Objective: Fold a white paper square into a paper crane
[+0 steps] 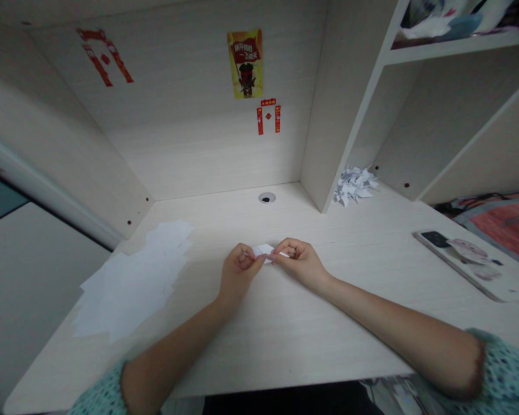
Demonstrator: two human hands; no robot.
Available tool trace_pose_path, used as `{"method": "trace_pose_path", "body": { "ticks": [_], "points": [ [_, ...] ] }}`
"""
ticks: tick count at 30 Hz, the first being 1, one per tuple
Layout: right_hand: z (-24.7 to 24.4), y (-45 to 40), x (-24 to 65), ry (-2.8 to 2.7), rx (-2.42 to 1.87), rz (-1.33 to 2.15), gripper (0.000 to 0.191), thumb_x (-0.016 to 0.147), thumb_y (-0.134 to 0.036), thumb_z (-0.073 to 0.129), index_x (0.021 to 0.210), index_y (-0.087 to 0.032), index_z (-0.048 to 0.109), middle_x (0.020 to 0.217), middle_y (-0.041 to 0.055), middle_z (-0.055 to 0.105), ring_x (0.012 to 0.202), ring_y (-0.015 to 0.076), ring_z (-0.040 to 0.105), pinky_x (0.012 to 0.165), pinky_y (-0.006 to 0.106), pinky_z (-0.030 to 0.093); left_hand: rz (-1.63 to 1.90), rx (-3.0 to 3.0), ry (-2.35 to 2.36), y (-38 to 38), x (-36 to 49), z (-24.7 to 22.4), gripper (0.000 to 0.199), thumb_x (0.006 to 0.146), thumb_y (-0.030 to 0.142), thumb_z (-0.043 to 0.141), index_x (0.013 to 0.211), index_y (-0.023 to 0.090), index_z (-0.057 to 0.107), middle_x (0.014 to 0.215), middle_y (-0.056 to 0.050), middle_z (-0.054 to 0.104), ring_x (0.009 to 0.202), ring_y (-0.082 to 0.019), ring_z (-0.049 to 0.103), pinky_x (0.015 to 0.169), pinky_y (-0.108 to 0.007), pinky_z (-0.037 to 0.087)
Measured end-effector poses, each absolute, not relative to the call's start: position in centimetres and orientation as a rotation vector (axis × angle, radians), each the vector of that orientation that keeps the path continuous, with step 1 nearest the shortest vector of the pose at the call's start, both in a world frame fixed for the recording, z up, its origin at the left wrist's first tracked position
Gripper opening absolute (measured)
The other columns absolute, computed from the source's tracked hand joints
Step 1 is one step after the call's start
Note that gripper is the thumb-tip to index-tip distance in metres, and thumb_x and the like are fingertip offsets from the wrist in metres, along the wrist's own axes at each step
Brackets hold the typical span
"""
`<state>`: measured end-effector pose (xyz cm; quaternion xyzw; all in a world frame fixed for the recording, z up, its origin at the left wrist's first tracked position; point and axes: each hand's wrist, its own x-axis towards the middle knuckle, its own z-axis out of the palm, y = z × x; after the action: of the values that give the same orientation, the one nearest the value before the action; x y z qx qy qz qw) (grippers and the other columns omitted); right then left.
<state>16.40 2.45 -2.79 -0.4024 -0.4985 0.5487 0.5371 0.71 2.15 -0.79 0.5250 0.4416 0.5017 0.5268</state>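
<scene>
In the head view, my left hand (240, 267) and right hand (303, 262) pinch a small folded white paper (263, 250) at mid-frame, presumably from both sides to steady its creases. White paper sheets (138, 279) lie left, likely for easy reach; a phone (469, 265) lies right. Upper right, an upright panel (348, 92) partly screens a pile of pointed papers (354, 185).
</scene>
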Motion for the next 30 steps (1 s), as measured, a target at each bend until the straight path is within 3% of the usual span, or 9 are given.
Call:
{"method": "trace_pose_path", "body": {
  "ticks": [12,20,25,30],
  "points": [
    [-2.44,2.58,16.63,-1.146,-0.939,1.385,0.026,0.061,-0.036,0.077,0.07,-0.018,0.062,0.061,-0.0002,0.067,0.053,0.0112,0.06,0.053,0.022,0.044,1.275,1.449,1.172,2.25,0.25,-0.76,0.036,0.066,0.031,0.071,0.058,0.018,0.039,0.05,0.009,0.036,0.045,-0.004,0.033,0.045,-0.017,0.025],
    [-2.88,2.79,16.79,-1.152,-0.918,1.375,0.025,0.063,-0.036,0.076,0.072,-0.018,0.063,0.062,-0.0002,0.068,0.056,0.0113,0.061,0.056,0.023,0.044,1.154,1.23,1.064,2.31,0.39,-0.52,0.039,0.065,0.034,0.071,0.086,0.022,0.04,0.061,0.003,0.066,0.058,-0.013,0.061,0.054,-0.019,0.04],
    [-3.23,2.76,16.72,-1.159,-0.926,1.351,0.025,0.064,-0.037,0.075,0.074,-0.018,0.063,0.065,0.001,0.069,0.059,0.0136,0.063,0.059,0.025,0.047,1.139,1.231,1.097,2.2,0.5,-0.17,0.044,0.061,0.031,0.074,0.091,0.022,0.043,0.066,0.002,0.068,0.059,-0.013,0.063,0.052,-0.018,0.041],
    [-3.11,2.68,16.69,-1.163,-0.91,1.342,0.022,0.065,-0.036,0.074,0.073,-0.019,0.063,0.065,0.0004,0.069,0.06,0.0137,0.063,0.06,0.025,0.047,1.1,1.275,1.168,2.39,0.34,-0.08,0.039,0.061,0.031,0.074,0.085,0.021,0.045,0.054,0.006,0.062,0.042,-0.009,0.053,0.04,-0.014,0.028]
  ]
}}
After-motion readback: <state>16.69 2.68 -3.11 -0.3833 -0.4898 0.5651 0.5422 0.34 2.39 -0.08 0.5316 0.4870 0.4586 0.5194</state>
